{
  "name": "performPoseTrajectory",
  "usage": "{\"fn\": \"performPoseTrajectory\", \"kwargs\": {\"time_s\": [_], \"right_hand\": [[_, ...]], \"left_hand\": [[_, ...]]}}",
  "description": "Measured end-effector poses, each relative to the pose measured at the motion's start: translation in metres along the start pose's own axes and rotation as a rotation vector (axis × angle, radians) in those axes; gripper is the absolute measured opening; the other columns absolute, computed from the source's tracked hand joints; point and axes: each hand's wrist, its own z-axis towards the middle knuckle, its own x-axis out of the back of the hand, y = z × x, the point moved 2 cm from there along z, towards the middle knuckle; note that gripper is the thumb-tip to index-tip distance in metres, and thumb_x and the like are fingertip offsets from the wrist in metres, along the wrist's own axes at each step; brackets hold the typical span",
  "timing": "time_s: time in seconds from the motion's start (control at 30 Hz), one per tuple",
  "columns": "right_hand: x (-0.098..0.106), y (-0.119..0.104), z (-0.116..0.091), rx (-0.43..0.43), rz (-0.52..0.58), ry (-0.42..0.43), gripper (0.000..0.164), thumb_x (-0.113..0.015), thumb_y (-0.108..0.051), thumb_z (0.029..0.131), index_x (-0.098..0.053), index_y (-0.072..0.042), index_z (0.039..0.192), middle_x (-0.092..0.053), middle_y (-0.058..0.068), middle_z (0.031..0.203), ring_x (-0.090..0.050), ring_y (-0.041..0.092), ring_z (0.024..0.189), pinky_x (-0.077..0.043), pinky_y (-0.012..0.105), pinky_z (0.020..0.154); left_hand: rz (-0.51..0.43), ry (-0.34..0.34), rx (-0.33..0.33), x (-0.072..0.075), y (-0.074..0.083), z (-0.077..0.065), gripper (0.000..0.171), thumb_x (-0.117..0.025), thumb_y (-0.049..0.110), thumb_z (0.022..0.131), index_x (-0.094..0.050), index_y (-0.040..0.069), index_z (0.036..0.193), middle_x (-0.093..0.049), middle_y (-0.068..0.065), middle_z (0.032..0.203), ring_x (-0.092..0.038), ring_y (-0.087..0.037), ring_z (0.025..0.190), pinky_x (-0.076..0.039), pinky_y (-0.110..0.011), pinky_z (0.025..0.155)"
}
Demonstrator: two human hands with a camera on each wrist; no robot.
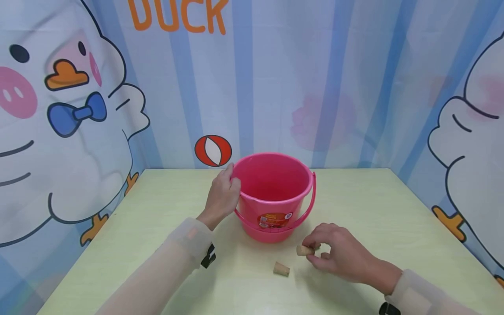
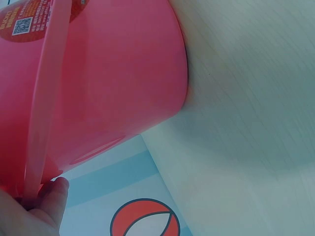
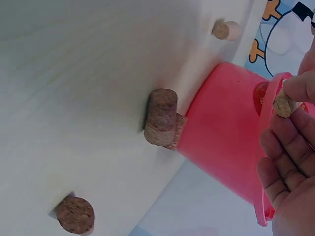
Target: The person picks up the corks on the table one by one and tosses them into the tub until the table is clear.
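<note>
A pink bucket (image 1: 250, 208) stands upright on the table, its handle hanging down across the front. My left hand (image 1: 222, 192) grips the bucket's left rim, thumb and fingers bent over the edge. To the right in front of the bucket, my right hand (image 1: 342, 256) pinches a cork (image 3: 282, 106) between thumb and index finger; the other fingers lie loosely spread in the right wrist view. One loose cork (image 1: 281, 269) lies on the tabletop left of that hand. The right wrist view also has a brown cork (image 3: 161, 117) partly covering another cork (image 3: 180, 129) beside the bucket.
Another brown cork (image 3: 75, 215) shows at the lower left of the right wrist view, and a pale one (image 3: 226, 30) near its top. Behind the pale green table (image 1: 165, 192) hangs a blue striped curtain (image 1: 267, 87) with cartoon ducks.
</note>
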Motion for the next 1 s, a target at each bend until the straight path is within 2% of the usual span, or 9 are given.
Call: {"fn": "performPoseTrajectory", "kwargs": {"time_s": [0.27,0.6,0.83,1.0], "right_hand": [[0.012,-0.006,0.007,0.009,-0.022,0.078,0.022,-0.089,-0.020,0.081,-0.077,-0.026,0.098,-0.064,-0.023,0.086,-0.058,0.003,0.081,-0.056,0.028,0.073],[0.025,-0.013,0.016,0.030,-0.083,0.176,0.030,-0.089,-0.014,0.079,-0.078,-0.026,0.104,-0.065,-0.024,0.091,-0.061,0.001,0.087,-0.058,0.034,0.077],[0.038,-0.019,0.028,0.051,-0.135,0.251,0.028,-0.090,-0.014,0.078,-0.078,-0.021,0.102,-0.068,-0.018,0.092,-0.062,0.004,0.087,-0.059,0.033,0.074],[0.046,-0.022,0.036,0.057,-0.159,0.299,0.033,-0.092,-0.014,0.075,-0.079,-0.017,0.105,-0.070,-0.012,0.093,-0.063,0.007,0.087,-0.060,0.036,0.073]], "left_hand": [[-0.003,0.004,-0.006,0.000,0.000,0.000,0.064,-0.051,0.021,0.103,-0.029,0.011,0.162,-0.046,-0.008,0.153,-0.052,-0.029,0.130,-0.057,-0.044,0.095],[-0.001,0.005,0.000,0.000,0.000,0.001,0.063,-0.051,0.021,0.103,-0.030,0.011,0.162,-0.047,-0.007,0.153,-0.052,-0.029,0.130,-0.057,-0.044,0.095],[-0.005,0.007,0.004,0.000,0.000,0.000,0.063,-0.052,0.020,0.104,-0.029,0.012,0.162,-0.047,-0.007,0.153,-0.052,-0.029,0.130,-0.057,-0.044,0.095],[-0.009,0.006,-0.005,0.000,0.000,0.000,0.063,-0.051,0.021,0.104,-0.029,0.011,0.162,-0.047,-0.007,0.153,-0.052,-0.029,0.131,-0.057,-0.044,0.095]]}}
